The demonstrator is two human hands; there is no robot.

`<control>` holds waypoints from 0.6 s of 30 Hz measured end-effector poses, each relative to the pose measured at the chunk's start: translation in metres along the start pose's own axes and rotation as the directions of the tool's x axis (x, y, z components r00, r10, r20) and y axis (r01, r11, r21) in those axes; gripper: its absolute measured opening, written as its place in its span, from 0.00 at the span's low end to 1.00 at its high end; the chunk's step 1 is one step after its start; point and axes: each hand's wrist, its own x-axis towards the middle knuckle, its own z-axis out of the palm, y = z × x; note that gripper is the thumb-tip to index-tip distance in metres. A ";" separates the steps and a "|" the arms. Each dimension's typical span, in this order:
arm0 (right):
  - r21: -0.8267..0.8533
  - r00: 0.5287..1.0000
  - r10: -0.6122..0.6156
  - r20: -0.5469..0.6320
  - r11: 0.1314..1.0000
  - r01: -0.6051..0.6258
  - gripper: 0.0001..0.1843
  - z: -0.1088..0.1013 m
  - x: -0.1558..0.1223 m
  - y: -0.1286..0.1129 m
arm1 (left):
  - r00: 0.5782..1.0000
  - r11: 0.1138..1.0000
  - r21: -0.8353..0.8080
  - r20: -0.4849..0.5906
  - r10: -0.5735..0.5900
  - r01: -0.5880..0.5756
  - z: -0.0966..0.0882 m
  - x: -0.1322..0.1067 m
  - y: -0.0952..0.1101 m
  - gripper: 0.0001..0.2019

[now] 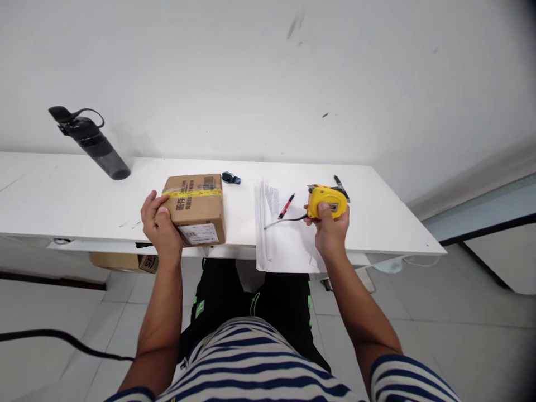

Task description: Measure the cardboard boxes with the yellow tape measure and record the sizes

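My left hand (162, 223) grips the left side of a brown cardboard box (196, 207), its thumb lying along the near top edge. Yellow tape runs across the top of the box, and a white label (199, 234) is on its near side. In my right hand (333, 229) is a yellow tape measure (327, 202), held above the right part of the table with the thumb on its face. A dark wrist strap hangs from the tape measure toward the left, over white paper sheets (288, 248). A red and black pen (286, 206) lies on those sheets.
A dark water bottle (100, 146) stands at the back left of the white table (393, 223). Behind the box is a small dark shiny object (231, 177). A black pen-like item (338, 181) lies beyond the tape measure. Another cardboard box (121, 261) sits below the tabletop.
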 end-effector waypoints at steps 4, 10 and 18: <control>0.039 0.998 0.040 -0.042 0.998 -0.038 0.29 -0.019 0.000 -0.005 | 0.976 0.989 0.051 -0.160 0.147 -0.141 0.022 0.016 0.001 0.17; 0.025 0.988 0.140 0.061 0.990 -0.142 0.36 -0.005 -0.055 0.002 | 0.952 0.933 -0.288 0.152 0.268 -0.217 0.040 -0.070 0.062 0.24; -0.242 0.709 -0.032 0.704 0.928 0.282 0.45 -0.005 -0.079 -0.005 | 0.365 0.824 -0.279 0.926 0.095 0.493 0.053 -0.101 0.095 0.31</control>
